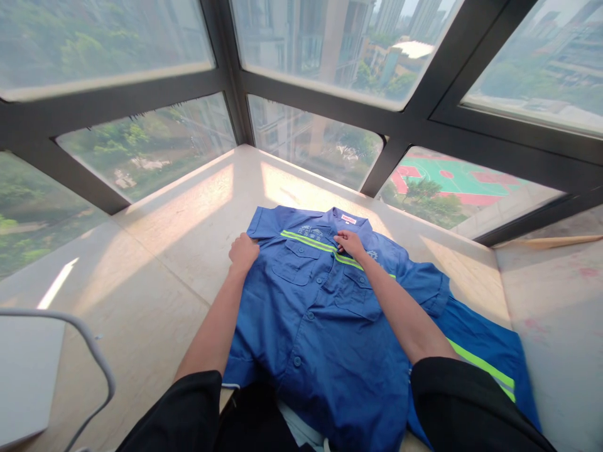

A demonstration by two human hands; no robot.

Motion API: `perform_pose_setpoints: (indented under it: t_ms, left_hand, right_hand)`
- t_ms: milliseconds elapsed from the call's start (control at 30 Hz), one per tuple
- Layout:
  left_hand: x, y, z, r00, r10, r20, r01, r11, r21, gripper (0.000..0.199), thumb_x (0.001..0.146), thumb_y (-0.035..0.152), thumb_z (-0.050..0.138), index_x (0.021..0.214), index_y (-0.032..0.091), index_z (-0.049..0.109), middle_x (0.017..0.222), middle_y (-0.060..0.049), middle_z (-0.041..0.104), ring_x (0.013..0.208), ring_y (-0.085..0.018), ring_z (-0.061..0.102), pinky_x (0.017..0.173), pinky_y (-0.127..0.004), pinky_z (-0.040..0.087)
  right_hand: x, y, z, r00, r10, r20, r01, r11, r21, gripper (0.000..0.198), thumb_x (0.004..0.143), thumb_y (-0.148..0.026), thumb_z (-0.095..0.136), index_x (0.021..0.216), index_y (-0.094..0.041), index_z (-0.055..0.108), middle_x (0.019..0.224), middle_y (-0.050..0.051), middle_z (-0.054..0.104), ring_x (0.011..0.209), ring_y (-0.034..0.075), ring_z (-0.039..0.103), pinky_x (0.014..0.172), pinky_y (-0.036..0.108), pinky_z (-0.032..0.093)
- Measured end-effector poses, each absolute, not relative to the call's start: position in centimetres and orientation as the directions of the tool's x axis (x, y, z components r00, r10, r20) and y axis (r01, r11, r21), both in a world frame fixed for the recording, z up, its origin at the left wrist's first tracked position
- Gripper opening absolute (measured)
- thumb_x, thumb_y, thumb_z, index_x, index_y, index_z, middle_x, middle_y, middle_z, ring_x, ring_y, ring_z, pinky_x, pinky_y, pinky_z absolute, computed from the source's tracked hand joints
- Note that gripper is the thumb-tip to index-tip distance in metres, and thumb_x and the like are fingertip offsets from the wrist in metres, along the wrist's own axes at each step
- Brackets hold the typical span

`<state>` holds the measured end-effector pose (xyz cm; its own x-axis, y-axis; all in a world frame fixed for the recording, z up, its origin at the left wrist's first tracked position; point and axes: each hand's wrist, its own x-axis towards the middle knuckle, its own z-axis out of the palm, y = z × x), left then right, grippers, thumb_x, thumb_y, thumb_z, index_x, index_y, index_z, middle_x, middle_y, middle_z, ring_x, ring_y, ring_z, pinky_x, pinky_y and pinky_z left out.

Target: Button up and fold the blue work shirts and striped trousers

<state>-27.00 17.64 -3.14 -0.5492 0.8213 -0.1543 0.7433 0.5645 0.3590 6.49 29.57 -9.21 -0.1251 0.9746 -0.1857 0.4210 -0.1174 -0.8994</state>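
Note:
A blue short-sleeved work shirt [301, 301] with yellow-green stripes lies front side up before me, its collar pointing away. Several buttons run down its front. My left hand [244, 251] is closed at the edge of the left sleeve, its fingers curled on the cloth. Near the top of the button front, just below the collar, my right hand [348, 243] pinches the shirt at the stripe. Under the shirt's right side lies another blue garment [490, 351] with a similar stripe, partly hidden by my arm.
The shirt rests on a pale stone window ledge [183, 257] in a corner of dark-framed windows [242, 113]. At lower left are a white flat object [28, 376] and a grey cable [101, 358]. A pale wall [551, 314] bounds the right side.

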Motion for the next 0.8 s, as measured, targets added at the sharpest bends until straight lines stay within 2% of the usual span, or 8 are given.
perform_pose_setpoints:
  t_ms: [133,200,333,467,567,633,700,800]
  left_hand:
    - [-21.4,16.3,-2.4,-0.376,0.921,0.104,0.857,0.303,0.417,0.033,0.089,0.025,0.054,0.120,0.013,0.056,0.119,-0.018,0.062,0.115,-0.030,0.058,0.097,-0.039,0.045]
    - [-18.2,15.5,-2.7,-0.272,0.950,0.151,0.853,0.166,0.496,0.028,0.090,0.021,0.052,0.117,0.016,0.059,0.113,-0.013,0.065,0.107,-0.026,0.061,0.094,-0.035,0.046]
    - [-13.2,13.6,-4.3,0.051,0.999,-0.013,0.781,-0.031,0.624,0.022,0.091,0.021,0.054,0.109,0.018,0.066,0.096,-0.006,0.069,0.090,-0.019,0.064,0.083,-0.028,0.049]
    - [-10.9,11.9,-5.7,0.072,0.996,-0.052,0.812,-0.028,0.582,0.025,0.090,0.020,0.059,0.112,0.015,0.070,0.101,-0.010,0.068,0.096,-0.022,0.063,0.087,-0.031,0.048]
    - [-10.4,11.3,-5.9,0.082,0.995,-0.059,0.873,-0.044,0.486,0.030,0.089,0.025,0.062,0.118,0.018,0.069,0.109,-0.012,0.066,0.102,-0.024,0.061,0.090,-0.032,0.046]
    - [-10.2,11.2,-5.8,0.089,0.993,-0.076,0.891,-0.045,0.452,0.029,0.090,0.024,0.062,0.117,0.019,0.069,0.109,-0.012,0.065,0.102,-0.024,0.060,0.089,-0.032,0.046]
    - [-10.2,11.2,-5.6,0.078,0.993,-0.088,0.882,-0.028,0.470,0.025,0.090,0.023,0.061,0.112,0.020,0.071,0.107,-0.011,0.066,0.101,-0.024,0.061,0.088,-0.033,0.046]
    - [-10.3,11.3,-5.5,0.059,0.993,-0.098,0.854,0.001,0.521,0.019,0.089,0.021,0.062,0.104,0.019,0.073,0.105,-0.011,0.067,0.100,-0.024,0.061,0.087,-0.032,0.046]
  right_hand:
    - [6.6,29.5,-9.5,-0.149,0.979,-0.139,0.408,-0.067,-0.911,0.036,0.077,-0.029,0.072,0.108,-0.013,0.063,0.081,0.003,0.067,0.054,0.013,0.060,0.049,0.027,0.055]
    - [6.7,29.3,-9.6,-0.165,0.981,-0.101,0.403,-0.027,-0.915,0.041,0.077,-0.029,0.071,0.114,-0.015,0.062,0.091,0.005,0.067,0.056,0.013,0.061,0.051,0.028,0.057]
    - [7.4,27.8,-9.5,-0.205,0.979,0.009,0.409,0.094,-0.908,0.049,0.077,-0.025,0.065,0.125,-0.018,0.056,0.116,0.010,0.062,0.069,0.015,0.064,0.068,0.036,0.060]
    - [8.4,24.2,-9.1,-0.308,0.940,0.147,0.418,0.273,-0.866,0.047,0.077,-0.016,0.058,0.123,-0.023,0.061,0.128,0.011,0.058,0.097,0.023,0.065,0.089,0.044,0.055]
    - [8.7,20.9,-8.7,-0.550,0.779,0.301,0.435,0.575,-0.693,0.048,0.076,-0.008,0.052,0.120,-0.024,0.065,0.127,0.010,0.061,0.118,0.027,0.057,0.102,0.048,0.046]
    - [8.6,19.0,-8.5,-0.699,0.639,0.322,0.428,0.734,-0.527,0.052,0.077,-0.005,0.049,0.124,-0.023,0.064,0.127,0.011,0.063,0.122,0.027,0.054,0.104,0.050,0.042]
    - [8.4,17.6,-8.3,-0.766,0.575,0.287,0.441,0.796,-0.415,0.052,0.079,-0.004,0.048,0.125,-0.023,0.063,0.126,0.011,0.066,0.123,0.027,0.054,0.103,0.050,0.039]
    - [8.3,16.9,-7.9,-0.785,0.561,0.261,0.488,0.821,-0.296,0.040,0.084,-0.006,0.049,0.114,-0.024,0.069,0.112,0.009,0.071,0.121,0.028,0.054,0.103,0.050,0.032]
